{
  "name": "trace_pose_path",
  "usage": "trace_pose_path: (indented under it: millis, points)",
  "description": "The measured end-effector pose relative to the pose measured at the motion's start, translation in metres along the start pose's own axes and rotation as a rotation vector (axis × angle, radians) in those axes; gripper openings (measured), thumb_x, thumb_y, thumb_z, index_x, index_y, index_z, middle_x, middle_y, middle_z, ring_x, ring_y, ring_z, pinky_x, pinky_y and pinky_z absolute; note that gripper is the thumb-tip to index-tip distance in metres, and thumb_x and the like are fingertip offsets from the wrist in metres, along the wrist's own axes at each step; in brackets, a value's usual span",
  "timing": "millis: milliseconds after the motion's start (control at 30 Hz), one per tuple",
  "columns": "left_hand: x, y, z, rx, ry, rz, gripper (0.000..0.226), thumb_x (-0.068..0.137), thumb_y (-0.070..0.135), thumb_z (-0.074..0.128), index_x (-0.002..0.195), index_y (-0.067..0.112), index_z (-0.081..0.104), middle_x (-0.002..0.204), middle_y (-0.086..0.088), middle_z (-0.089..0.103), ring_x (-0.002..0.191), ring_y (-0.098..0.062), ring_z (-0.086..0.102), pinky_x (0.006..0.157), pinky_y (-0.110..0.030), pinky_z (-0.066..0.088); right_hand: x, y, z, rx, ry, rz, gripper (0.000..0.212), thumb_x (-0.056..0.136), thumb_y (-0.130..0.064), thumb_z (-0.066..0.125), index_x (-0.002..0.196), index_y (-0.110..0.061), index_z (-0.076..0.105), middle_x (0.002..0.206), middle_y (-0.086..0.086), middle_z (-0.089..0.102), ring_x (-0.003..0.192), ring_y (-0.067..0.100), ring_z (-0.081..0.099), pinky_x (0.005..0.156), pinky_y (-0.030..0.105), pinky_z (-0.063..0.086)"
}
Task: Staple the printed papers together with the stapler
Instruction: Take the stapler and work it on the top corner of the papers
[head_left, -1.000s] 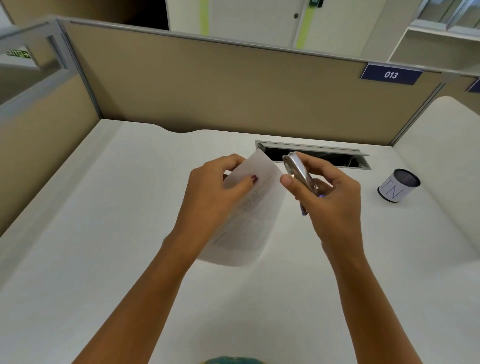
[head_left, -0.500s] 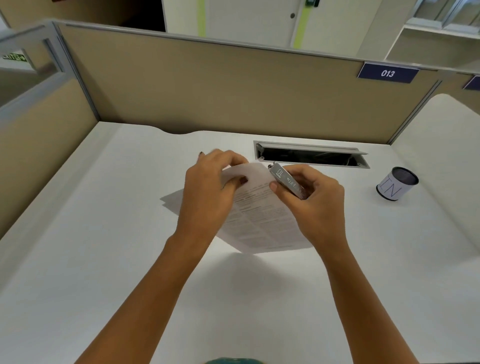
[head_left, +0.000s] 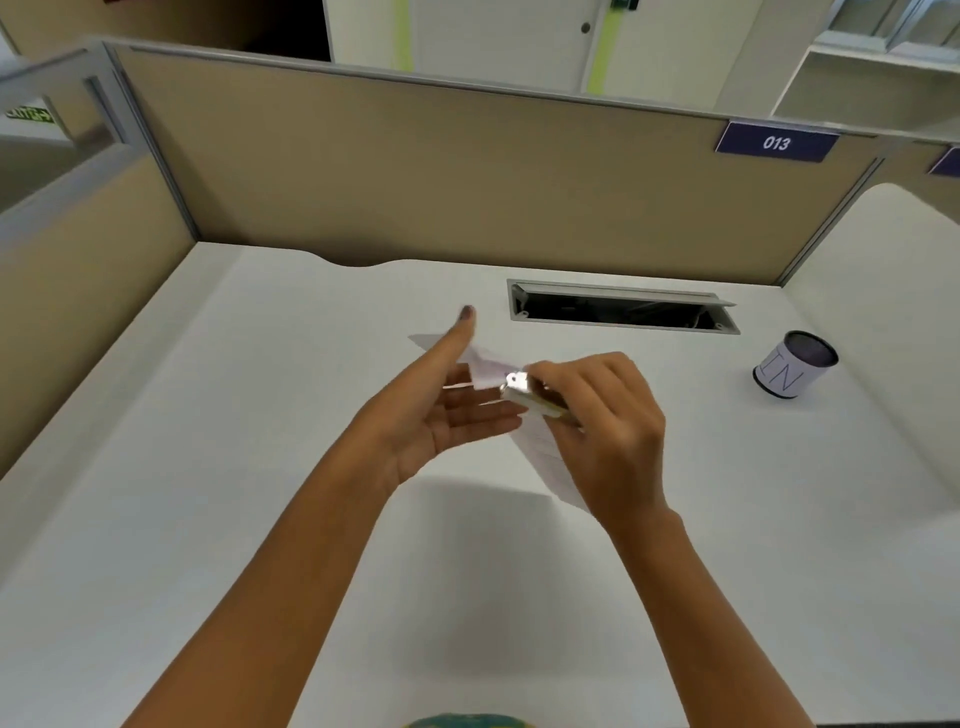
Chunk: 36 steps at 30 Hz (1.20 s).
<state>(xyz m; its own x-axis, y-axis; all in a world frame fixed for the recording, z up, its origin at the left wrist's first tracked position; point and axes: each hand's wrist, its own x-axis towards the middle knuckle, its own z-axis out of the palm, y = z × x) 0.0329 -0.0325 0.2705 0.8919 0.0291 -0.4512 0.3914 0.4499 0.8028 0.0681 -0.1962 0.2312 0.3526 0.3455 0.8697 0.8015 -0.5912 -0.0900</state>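
The printed papers (head_left: 546, 460) hang in the air above the white desk (head_left: 208, 493), tilted down to the right. My right hand (head_left: 610, 434) grips a small silver stapler (head_left: 527, 396) whose jaws sit on the papers' upper edge. My left hand (head_left: 434, 418) is spread just left of the stapler, thumb pointing up and fingers stretched toward it. The papers' top corner (head_left: 485, 366) passes between that thumb and the fingers without being pinched. Much of the sheets is hidden behind both hands.
A long cable slot (head_left: 623, 313) is cut into the desk behind the hands. A small cylindrical cup marked "IN" (head_left: 792, 369) stands at the right. Beige partition walls (head_left: 467, 182) close off the back and left of the desk.
My left hand has let go of the papers and spread its fingers. The stapler has closed over the papers' top edge, and the sheets have swung down under my right hand.
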Motion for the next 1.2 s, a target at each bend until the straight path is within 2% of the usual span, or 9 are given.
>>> trace_pose_path:
  millis: [100, 200, 333, 400, 500, 600, 833, 1067, 1200]
  points:
    - [0.001, 0.0, -0.001, 0.056, 0.03, 0.039, 0.025, 0.086, 0.023, 0.067, 0.101, 0.003, 0.068, 0.089, -0.013, 0.075, 0.074, -0.02, 0.074, 0.059, -0.026, 0.059, -0.009, -0.001, 0.003, -0.031, -0.063, -0.096, 0.018, 0.079, -0.014, 0.079, 0.088, 0.001, 0.075, 0.081, 0.013, 0.074, 0.068, 0.027, 0.066, 0.06, 0.034, 0.053]
    - [0.002, -0.003, -0.003, 0.133, 0.082, 0.078, 0.03, 0.086, 0.01, 0.064, 0.114, -0.001, 0.064, 0.103, -0.012, 0.072, 0.079, -0.02, 0.072, 0.058, -0.021, 0.058, -0.014, 0.001, 0.001, 0.027, -0.118, -0.051, 0.021, 0.076, -0.014, 0.08, 0.089, 0.001, 0.074, 0.085, 0.015, 0.074, 0.071, 0.028, 0.067, 0.062, 0.033, 0.055]
    - [0.002, -0.006, -0.006, 0.162, 0.136, 0.142, 0.034, 0.086, 0.011, 0.064, 0.119, 0.004, 0.061, 0.123, -0.011, 0.063, 0.09, -0.025, 0.07, 0.067, -0.026, 0.061, -0.014, 0.0, -0.003, 0.209, -0.155, 0.196, 0.03, 0.074, -0.019, 0.08, 0.096, 0.0, 0.073, 0.094, 0.015, 0.072, 0.084, 0.021, 0.067, 0.075, 0.019, 0.053]
    - [0.002, -0.007, -0.007, 0.192, 0.153, 0.163, 0.038, 0.085, 0.013, 0.064, 0.122, 0.005, 0.061, 0.12, -0.011, 0.065, 0.091, -0.025, 0.07, 0.071, -0.028, 0.061, -0.012, -0.001, -0.004, 0.266, -0.141, 0.349, 0.032, 0.076, -0.022, 0.078, 0.1, -0.002, 0.072, 0.096, 0.014, 0.07, 0.086, 0.013, 0.061, 0.075, 0.012, 0.049]
    - [0.002, -0.008, -0.006, 0.255, 0.181, 0.209, 0.037, 0.084, 0.015, 0.064, 0.12, 0.008, 0.063, 0.112, -0.007, 0.069, 0.089, -0.023, 0.072, 0.077, -0.029, 0.06, -0.009, -0.003, -0.005, 0.285, -0.169, 0.476, 0.033, 0.08, -0.023, 0.075, 0.106, -0.004, 0.07, 0.099, 0.011, 0.067, 0.086, 0.011, 0.058, 0.073, 0.017, 0.053]
    - [0.001, -0.011, -0.005, 0.325, 0.216, 0.246, 0.034, 0.084, 0.02, 0.064, 0.117, 0.014, 0.064, 0.114, -0.006, 0.069, 0.094, -0.023, 0.07, 0.086, -0.034, 0.057, -0.005, -0.007, -0.007, 0.305, -0.226, 0.462, 0.036, 0.08, -0.019, 0.075, 0.112, -0.004, 0.069, 0.099, 0.009, 0.067, 0.084, 0.009, 0.058, 0.075, 0.009, 0.049]
    - [-0.003, -0.013, -0.002, 0.319, 0.218, 0.263, 0.028, 0.084, 0.02, 0.066, 0.112, 0.015, 0.065, 0.117, -0.006, 0.067, 0.093, -0.024, 0.07, 0.085, -0.034, 0.058, -0.002, -0.008, -0.01, 0.334, -0.251, 0.45, 0.03, 0.075, -0.016, 0.08, 0.1, -0.003, 0.07, 0.091, 0.01, 0.072, 0.077, 0.011, 0.061, 0.075, 0.008, 0.048]
    - [0.0, -0.017, -0.001, 0.341, 0.251, 0.327, 0.021, 0.083, 0.022, 0.068, 0.103, 0.014, 0.071, 0.088, 0.001, 0.074, 0.072, -0.012, 0.074, 0.068, -0.02, 0.059, -0.001, -0.011, -0.008, 0.378, -0.237, 0.514, 0.031, 0.077, -0.023, 0.078, 0.103, -0.007, 0.072, 0.093, 0.005, 0.073, 0.078, 0.003, 0.061, 0.073, 0.008, 0.05]
    - [0.002, -0.02, 0.0, 0.351, 0.279, 0.353, 0.015, 0.082, 0.022, 0.07, 0.097, 0.017, 0.072, 0.086, 0.002, 0.074, 0.07, -0.011, 0.073, 0.065, -0.019, 0.058, -0.002, -0.012, -0.009, 0.386, -0.217, 0.552, 0.029, 0.078, -0.023, 0.077, 0.102, -0.008, 0.073, 0.093, 0.003, 0.074, 0.079, 0.005, 0.063, 0.072, 0.009, 0.051]
